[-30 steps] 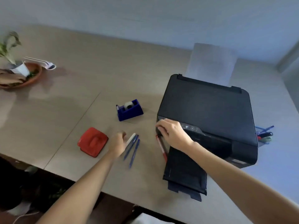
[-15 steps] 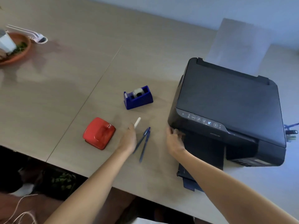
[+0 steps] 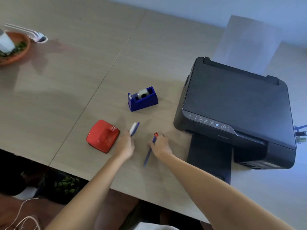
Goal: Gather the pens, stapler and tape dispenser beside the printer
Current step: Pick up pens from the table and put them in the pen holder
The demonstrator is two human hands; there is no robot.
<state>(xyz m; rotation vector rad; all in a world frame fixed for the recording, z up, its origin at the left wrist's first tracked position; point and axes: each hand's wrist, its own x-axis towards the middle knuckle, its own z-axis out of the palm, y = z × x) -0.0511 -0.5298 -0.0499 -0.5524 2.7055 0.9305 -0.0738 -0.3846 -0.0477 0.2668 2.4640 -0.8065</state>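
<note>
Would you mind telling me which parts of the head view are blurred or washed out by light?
In the head view, the left hand, right hand and the pens they hold are smeared by motion; the tape dispenser and red stapler are sharper. A bluish haze washes over the paper behind the printer and the table at its right edge.

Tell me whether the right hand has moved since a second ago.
Yes. The right hand has left the printer front edge and shifted left over the table, now gripping pens.
</note>
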